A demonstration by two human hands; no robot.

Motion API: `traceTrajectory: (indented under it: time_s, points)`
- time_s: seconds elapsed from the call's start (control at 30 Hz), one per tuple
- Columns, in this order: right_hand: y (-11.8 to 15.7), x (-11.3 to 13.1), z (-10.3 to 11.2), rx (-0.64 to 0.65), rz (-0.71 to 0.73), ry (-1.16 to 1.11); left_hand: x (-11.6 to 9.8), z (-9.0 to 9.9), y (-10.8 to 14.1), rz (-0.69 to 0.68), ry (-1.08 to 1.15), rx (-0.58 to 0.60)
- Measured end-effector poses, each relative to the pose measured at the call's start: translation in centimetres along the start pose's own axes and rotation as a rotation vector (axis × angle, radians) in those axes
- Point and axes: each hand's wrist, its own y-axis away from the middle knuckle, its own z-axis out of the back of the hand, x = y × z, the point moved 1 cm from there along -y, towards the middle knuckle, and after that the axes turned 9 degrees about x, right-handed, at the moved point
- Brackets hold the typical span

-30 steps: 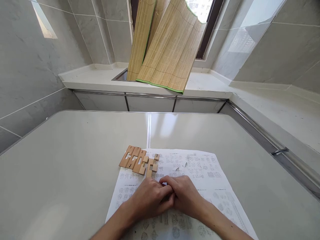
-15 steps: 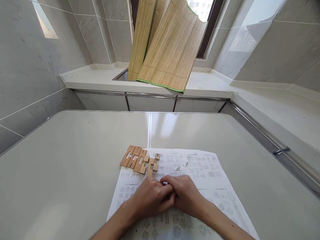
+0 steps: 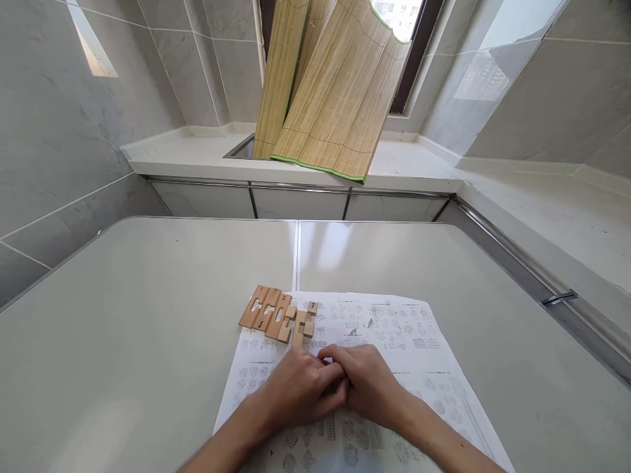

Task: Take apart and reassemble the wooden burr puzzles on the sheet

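My left hand point(image 3: 309, 386) and my right hand point(image 3: 367, 381) rest together over a large printed sheet point(image 3: 394, 341), their curled fingers touching and overlapping. What the fingers hold, if anything, is hidden between them. Just beyond my left hand lie flat wooden pieces. Three slotted wooden plates point(image 3: 254, 306) with numbers lean side by side at the sheet's upper left corner. To their right are smaller notched wooden pieces point(image 3: 299, 326), one partly covered by my left fingers. A small block marked 3 point(image 3: 312, 307) sits at the right end of the group.
The sheet lies on a pale glossy table point(image 3: 148, 315) with a seam down its far half. Behind it runs a white ledge point(image 3: 182, 154), where a bamboo mat point(image 3: 335, 98) hangs before a window. A metal rail point(image 3: 513, 253) follows the right side.
The whole view has shifted very slightly. My hands keep the same pose, and the wooden pieces lie as before.
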Motion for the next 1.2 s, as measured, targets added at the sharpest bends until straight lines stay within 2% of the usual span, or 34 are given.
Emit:
traceTrajectory:
  time_s: [0.37,1.2]
  points:
    - [0.15,-0.05,-0.17,0.016,-0.009,0.027,-0.08,-0.01,0.09,0.010,-0.012,0.034]
    - [0.21,-0.07,-0.17,0.019,-0.006,0.043,-0.17,-0.05,0.07,0.005,-0.034,0.023]
